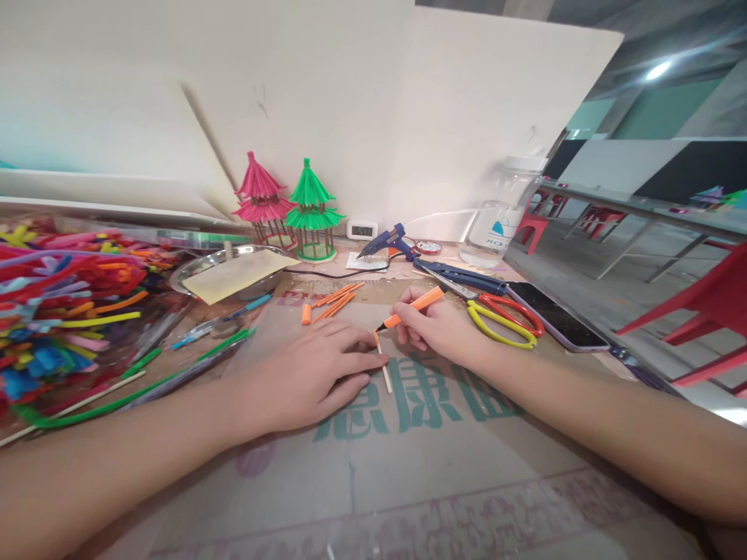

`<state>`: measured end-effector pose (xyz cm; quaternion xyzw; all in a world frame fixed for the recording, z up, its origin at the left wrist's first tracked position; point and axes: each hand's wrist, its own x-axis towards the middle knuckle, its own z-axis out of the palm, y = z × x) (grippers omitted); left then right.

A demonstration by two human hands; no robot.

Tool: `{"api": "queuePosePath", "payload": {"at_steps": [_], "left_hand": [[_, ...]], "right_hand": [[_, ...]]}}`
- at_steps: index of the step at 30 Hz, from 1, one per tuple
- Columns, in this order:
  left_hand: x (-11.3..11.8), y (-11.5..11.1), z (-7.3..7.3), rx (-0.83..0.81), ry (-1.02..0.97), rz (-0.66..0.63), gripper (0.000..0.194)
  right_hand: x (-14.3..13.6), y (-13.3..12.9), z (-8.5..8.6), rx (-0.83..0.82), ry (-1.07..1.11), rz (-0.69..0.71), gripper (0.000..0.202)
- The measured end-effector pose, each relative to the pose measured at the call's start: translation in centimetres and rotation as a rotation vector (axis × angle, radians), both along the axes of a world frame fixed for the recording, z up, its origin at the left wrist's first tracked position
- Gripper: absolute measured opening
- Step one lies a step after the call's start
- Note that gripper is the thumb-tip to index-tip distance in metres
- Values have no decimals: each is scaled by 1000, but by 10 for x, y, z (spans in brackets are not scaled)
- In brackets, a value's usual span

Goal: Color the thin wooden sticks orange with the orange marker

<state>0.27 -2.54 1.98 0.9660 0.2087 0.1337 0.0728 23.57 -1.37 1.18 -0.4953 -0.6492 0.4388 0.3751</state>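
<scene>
My right hand (429, 320) is closed around an orange marker (421, 303), whose dark tip touches the upper end of a thin pale stick (385, 372). That end of the stick looks orange. My left hand (315, 373) lies palm down on the printed sheet (373, 482), its fingertips pressing the stick against it. Just beyond my left hand, an orange marker cap (306, 313) stands beside several orange sticks (338, 299).
Behind are pink (262, 202) and green (315, 210) pagoda models, a blue glue gun (388, 240) and a bottle (496, 222). Scissors (502, 323) and a phone (554, 315) lie right. Colourful pipe cleaners (64, 311) and a metal dish (192, 274) are left.
</scene>
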Motion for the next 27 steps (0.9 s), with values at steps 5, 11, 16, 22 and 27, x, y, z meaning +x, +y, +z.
{"api": "queuePosePath", "payload": {"at_steps": [5, 11, 16, 22, 27], "left_hand": [[0, 0, 0, 8, 14, 5, 35], [0, 0, 0, 2, 15, 4, 35], [0, 0, 1, -7, 21, 10, 36], [0, 0, 0, -16, 20, 6, 36], [0, -1, 0, -25, 21, 26, 34]], "right_hand": [[1, 0, 0, -39, 11, 34, 17], [2, 0, 0, -42, 26, 78, 16], [1, 0, 1, -42, 15, 62, 16], [1, -1, 1, -22, 18, 72, 16], [0, -1, -1, -11, 23, 51, 16]]}}
